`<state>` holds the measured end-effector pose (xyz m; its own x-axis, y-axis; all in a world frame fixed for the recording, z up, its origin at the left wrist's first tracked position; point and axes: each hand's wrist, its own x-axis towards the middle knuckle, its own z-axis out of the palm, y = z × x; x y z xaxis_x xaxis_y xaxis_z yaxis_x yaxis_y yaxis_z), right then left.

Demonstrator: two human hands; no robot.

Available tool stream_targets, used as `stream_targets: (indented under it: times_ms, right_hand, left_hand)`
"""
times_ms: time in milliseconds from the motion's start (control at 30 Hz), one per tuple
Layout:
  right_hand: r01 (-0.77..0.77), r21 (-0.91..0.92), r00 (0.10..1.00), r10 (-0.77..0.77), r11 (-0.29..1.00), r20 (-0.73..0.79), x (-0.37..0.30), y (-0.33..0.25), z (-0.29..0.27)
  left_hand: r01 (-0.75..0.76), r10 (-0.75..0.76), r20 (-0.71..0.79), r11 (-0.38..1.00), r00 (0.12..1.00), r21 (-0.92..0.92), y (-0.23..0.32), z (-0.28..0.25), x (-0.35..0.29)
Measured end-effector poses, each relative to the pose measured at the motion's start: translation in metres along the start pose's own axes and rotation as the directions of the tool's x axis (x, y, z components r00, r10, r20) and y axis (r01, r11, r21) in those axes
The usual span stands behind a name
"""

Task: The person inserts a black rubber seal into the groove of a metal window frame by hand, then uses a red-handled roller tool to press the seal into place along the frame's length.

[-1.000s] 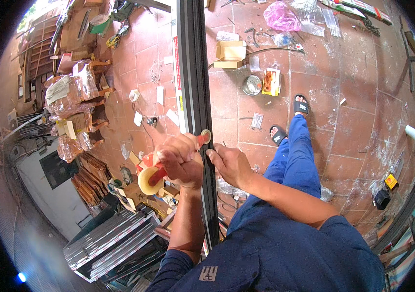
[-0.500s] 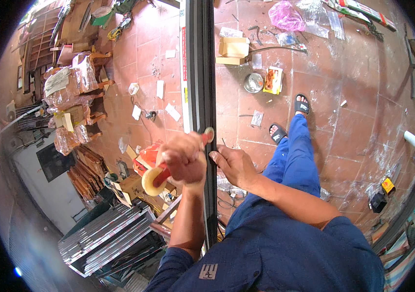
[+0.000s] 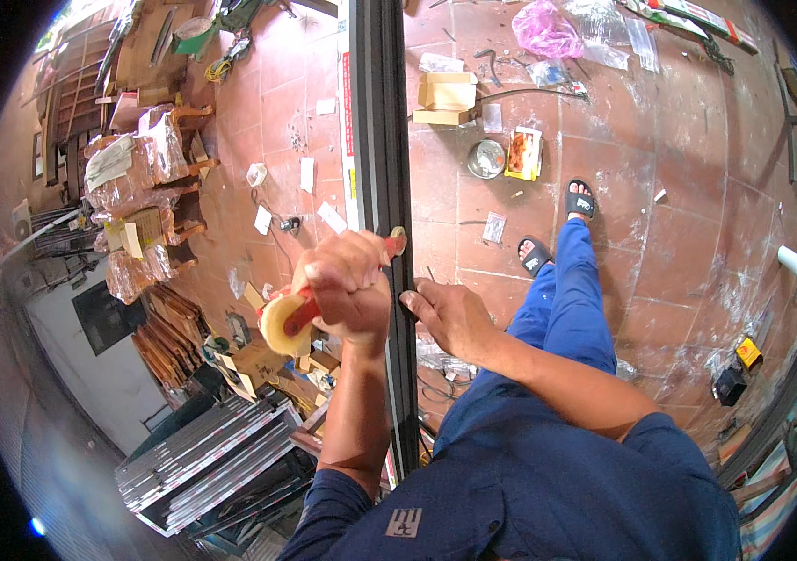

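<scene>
A dark metal frame profile (image 3: 382,140) with lengthwise grooves runs upright through the middle of the view. My left hand (image 3: 347,280) is wrapped around the red handle of a double-ended spline roller (image 3: 286,324). Its large yellow wheel sticks out at the lower left of my fist, and its small wheel rests at the profile's right side. Just below, on the other side, my right hand (image 3: 455,318) is closed with the thumb against the profile's edge. Its other fingers are mostly hidden.
Offcuts, an open cardboard box (image 3: 445,96), a round metal tin (image 3: 487,159) and plastic bags lie on the tiled floor (image 3: 688,252). Plastic-wrapped wooden furniture (image 3: 137,168) stands at left, with a stack of metal profiles (image 3: 202,458) at lower left.
My left hand and the roller have shifted slightly up along the profile, and the roller has tilted a little. My right hand stays in nearly the same place.
</scene>
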<state>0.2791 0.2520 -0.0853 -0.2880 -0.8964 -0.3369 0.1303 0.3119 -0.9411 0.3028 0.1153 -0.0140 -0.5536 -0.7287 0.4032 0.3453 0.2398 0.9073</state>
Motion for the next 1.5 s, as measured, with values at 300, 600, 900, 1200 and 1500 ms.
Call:
stream_targets:
  times_ms: [300, 600, 900, 1200, 1500]
  right_hand:
    - [-0.081, -0.045, 0.993, 0.085, 0.996, 0.087, 0.003, -0.005, -0.006]
    - [-0.013, 0.113, 1.0, 0.016, 0.994, -0.023, 0.009, -0.006, -0.009]
    - [0.084, -0.051, 0.957, -0.094, 0.995, -0.273, 0.052, -0.026, -0.031]
    - [0.077, -0.048, 0.97, -0.086, 0.996, -0.229, 0.054, -0.023, -0.033]
    - [0.067, -0.086, 0.987, -0.078, 0.994, -0.141, 0.055, -0.024, -0.043]
  left_hand:
    - [-0.003, 0.004, -0.02, 0.999, 1.0, 0.037, 0.003, 0.007, -0.007]
    - [0.057, -0.057, -0.019, 0.998, 0.998, -0.034, -0.012, 0.01, 0.027]
    - [0.064, -0.071, -0.135, 0.997, 0.988, -0.051, -0.023, 0.023, 0.048]
    - [0.061, -0.066, -0.104, 0.996, 0.992, -0.058, -0.033, 0.019, 0.064]
    - [0.034, -0.034, -0.06, 0.999, 0.998, 0.001, -0.033, 0.03, 0.078]
